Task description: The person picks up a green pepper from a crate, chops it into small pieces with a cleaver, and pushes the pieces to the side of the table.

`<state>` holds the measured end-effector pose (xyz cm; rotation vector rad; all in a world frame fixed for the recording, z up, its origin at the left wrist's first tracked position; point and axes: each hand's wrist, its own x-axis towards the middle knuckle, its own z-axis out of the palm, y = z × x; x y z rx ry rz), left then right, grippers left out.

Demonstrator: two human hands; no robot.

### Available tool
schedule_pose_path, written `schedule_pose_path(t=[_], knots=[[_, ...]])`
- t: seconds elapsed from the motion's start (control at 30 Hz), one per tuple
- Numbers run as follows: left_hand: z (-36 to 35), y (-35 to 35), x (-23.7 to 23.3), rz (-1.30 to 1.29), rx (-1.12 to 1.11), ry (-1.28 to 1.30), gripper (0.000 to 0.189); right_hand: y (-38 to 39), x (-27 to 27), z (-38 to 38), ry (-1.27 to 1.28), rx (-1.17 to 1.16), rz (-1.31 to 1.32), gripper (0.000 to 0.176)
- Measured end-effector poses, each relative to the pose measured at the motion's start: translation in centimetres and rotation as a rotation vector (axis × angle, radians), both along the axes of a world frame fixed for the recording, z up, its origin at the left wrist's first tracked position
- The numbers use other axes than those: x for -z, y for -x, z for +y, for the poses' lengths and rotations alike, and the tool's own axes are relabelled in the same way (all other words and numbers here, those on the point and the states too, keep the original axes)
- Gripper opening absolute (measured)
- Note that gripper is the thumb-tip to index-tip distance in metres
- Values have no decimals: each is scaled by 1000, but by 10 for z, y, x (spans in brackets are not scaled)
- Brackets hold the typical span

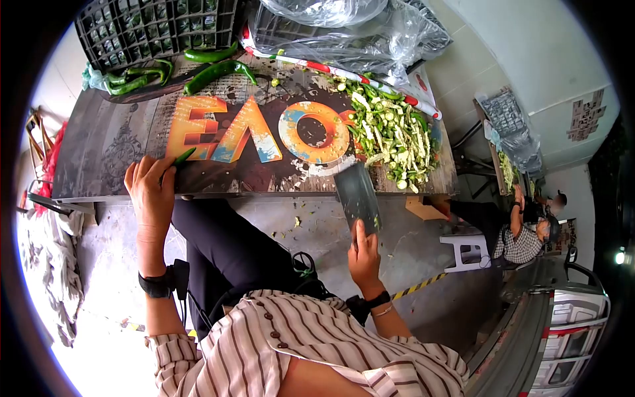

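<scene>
My left hand (151,188) is at the table's front edge, its fingers closed on a green chili pepper (185,156) whose tip points to the right. My right hand (364,255) grips the handle of a cleaver (357,195); its broad blade reaches up to the front edge of the table. Beyond the blade, at the table's right end, lies a heap of chopped green peppers (397,132). Whole green chili peppers (215,76) rest along the back left of the printed tabletop (99,152).
A black plastic crate (159,33) stands at the back left, and clear plastic bags (344,40) lie at the back. A red-and-white strip (331,69) borders the heap. Farther right, another person (516,238) sits at a table near a white stool (465,253).
</scene>
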<state>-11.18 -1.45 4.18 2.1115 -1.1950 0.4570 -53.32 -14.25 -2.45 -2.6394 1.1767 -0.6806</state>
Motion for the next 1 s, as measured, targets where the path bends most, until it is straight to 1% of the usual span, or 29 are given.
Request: schedule_pose_path(t=[0.1,0.17,0.27,0.37,0.4,0.43,0.5,0.53,0.57,0.63,0.67,0.7,0.77,0.87,0.9,0.93,1.0], knots=[[3,1,-1,2,-2,-9,13,21,7,19,-33,-17,7,74],[2,1,-2,11,5,-13,13,34,2,30,-77,-7,18,71],[1,1,-2,22,-2,-37,13,47,-16,38,-5,29,39,69],[3,-1,2,18,-3,-36,13,54,-42,41,-41,42,5,66],[3,-1,2,14,-7,-34,13,54,-52,40,-34,37,-5,57],[2,-1,1,11,-10,-30,12,51,-56,40,-32,27,-5,57],[2,1,0,28,-13,-28,13,47,-67,40,-296,127,-235,54],[2,1,0,34,-17,-26,12,33,-79,40,-499,174,-379,35],[1,2,0,39,-22,-22,12,21,-87,36,-495,171,-381,35],[1,0,1,46,-22,-24,12,-6,-100,25,-958,50,-815,16],[2,-1,1,57,-21,-30,12,-26,-115,23,-1057,39,-860,9],[2,-1,1,51,-28,-26,12,-34,-115,12,-1216,2,-928,13],[2,-1,1,39,-14,-32,11,-56,-120,-5,-1377,-61,-920,15],[1,-1,1,11,-12,-5,11,-88,-129,-20,-1491,-134,-862,14],[1,0,2,8,-5,5,11,-91,-127,-23,-1495,-154,-858,14],[0,1,1,-25,-18,19,12,-94,-123,-28,-1491,-122,-853,14],[2,4,-1,31,-10,33,13,-98,-118,-32,-1455,-56,-824,13]])
